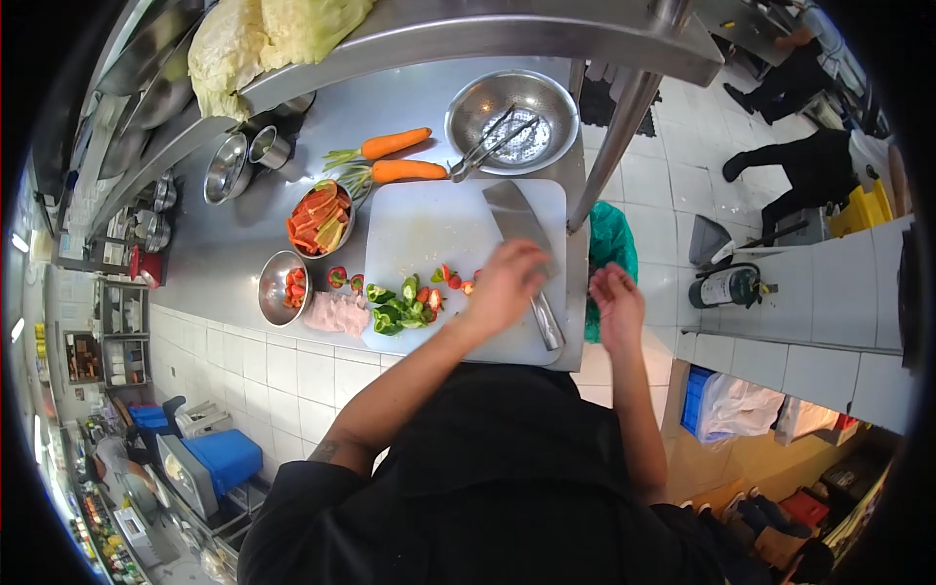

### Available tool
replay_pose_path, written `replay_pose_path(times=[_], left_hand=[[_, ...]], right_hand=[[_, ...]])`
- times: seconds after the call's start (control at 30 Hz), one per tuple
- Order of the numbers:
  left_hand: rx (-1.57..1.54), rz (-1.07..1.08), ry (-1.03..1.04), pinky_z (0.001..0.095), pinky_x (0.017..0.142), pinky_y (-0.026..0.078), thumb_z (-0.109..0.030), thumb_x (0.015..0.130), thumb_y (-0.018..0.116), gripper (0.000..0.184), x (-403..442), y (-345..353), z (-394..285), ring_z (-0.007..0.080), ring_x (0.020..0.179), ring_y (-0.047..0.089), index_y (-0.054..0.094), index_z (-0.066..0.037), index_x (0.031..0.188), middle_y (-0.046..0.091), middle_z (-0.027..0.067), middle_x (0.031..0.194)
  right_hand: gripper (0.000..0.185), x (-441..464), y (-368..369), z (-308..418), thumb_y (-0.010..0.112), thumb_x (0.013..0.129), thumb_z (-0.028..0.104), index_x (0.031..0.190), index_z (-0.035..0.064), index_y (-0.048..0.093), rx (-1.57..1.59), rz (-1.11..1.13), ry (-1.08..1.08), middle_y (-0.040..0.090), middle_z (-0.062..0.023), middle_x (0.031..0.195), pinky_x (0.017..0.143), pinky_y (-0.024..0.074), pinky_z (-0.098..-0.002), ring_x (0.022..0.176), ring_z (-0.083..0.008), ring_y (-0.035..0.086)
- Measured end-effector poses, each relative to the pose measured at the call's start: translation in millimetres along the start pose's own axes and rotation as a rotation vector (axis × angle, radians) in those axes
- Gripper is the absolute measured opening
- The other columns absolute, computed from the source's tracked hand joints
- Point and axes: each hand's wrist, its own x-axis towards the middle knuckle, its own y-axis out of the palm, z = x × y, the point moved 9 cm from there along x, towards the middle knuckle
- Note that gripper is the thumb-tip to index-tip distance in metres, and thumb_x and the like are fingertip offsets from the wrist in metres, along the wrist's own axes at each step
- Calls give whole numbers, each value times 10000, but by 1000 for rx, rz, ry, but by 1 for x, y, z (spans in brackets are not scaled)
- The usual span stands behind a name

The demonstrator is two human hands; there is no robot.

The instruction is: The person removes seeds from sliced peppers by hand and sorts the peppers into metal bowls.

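Observation:
My left hand (507,283) is over the right part of the white cutting board (419,219), above the cleaver (512,210), with its fingers curled; what it holds, if anything, is hidden. The cleaver lies flat, its handle toward me. Off the board's right side, my right hand (616,297) is in front of the green bag (614,234), fingers bent together, their contents too small to make out. Green pepper pieces (395,310) and small red pieces (429,297) lie at the board's lower left. A pink cloth (337,312) touches the board's left edge.
Two carrots (395,143) lie behind the board, near a metal colander (556,122) with tongs. Left stand a bowl of cut peppers (317,222) and a bowl with red pieces (276,292). A metal shelf (468,41) holds cabbage (229,54). People stand at far right.

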Motion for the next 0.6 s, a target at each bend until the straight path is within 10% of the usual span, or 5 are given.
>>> replay_pose_path(times=[0.1,0.27,0.6], left_hand=[[78,128,-292,449,961,495,-58,825,696,242,-13,-29,76,348,1074,626,703,-34,1066,662,136,1130],[313,529,-274,434,846,533,-123,827,687,187,-27,-21,86,337,922,679,721,-37,990,677,144,980],[-79,284,-325,317,704,554,87,806,658,160,-23,-55,106,234,840,693,648,20,951,673,129,896]], right_hand=[[395,18,-30,22,667,953,114,1295,-53,559,-904,-136,-345,660,-128,1123,905,528,-325,1014,-187,649],[333,0,14,46,683,918,84,1220,-35,608,-948,-117,-455,688,-119,1050,823,528,-294,928,-161,656],[192,-89,192,-52,699,829,13,1018,35,675,-1490,529,-649,637,-142,968,763,556,-401,887,-342,679]])
